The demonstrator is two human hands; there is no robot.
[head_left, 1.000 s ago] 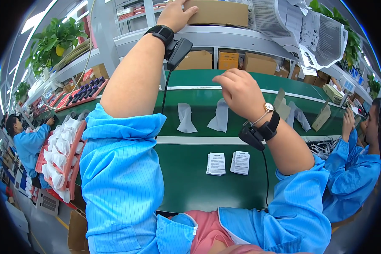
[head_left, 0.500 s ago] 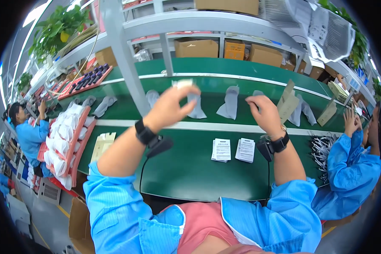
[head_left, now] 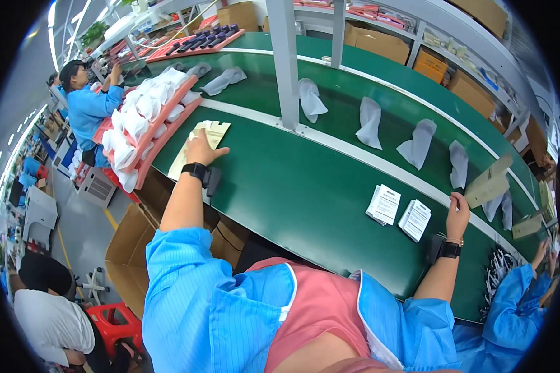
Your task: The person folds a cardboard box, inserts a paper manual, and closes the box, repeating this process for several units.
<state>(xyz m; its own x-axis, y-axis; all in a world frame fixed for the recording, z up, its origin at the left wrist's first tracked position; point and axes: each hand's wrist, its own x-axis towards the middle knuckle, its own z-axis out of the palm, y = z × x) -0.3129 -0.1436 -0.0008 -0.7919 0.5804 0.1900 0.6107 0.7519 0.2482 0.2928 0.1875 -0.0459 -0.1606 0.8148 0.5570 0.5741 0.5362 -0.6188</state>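
My left hand is over a flat beige folded card at the left of the green table. Its thumb sticks out to the side and its fingers lie over the card. My right hand is at the belt's near rail, fingers curled, with nothing visible in them. Just beyond its fingertips stands an upright beige card on the belt; I cannot tell whether they touch. Between my hands lie two small stacks of white printed leaflets. Several greyish-white pouches are spaced along the belt.
Pink trays heaped with white wrapped pieces stand at the left. A metal post rises at the belt's near rail. Co-workers in blue are at far left and right. An open cardboard box sits below the table's left edge.
The view has turned left. My left hand has moved from above the belt to the beige card at the left. My right hand has lowered to the near rail, beside the upright card.
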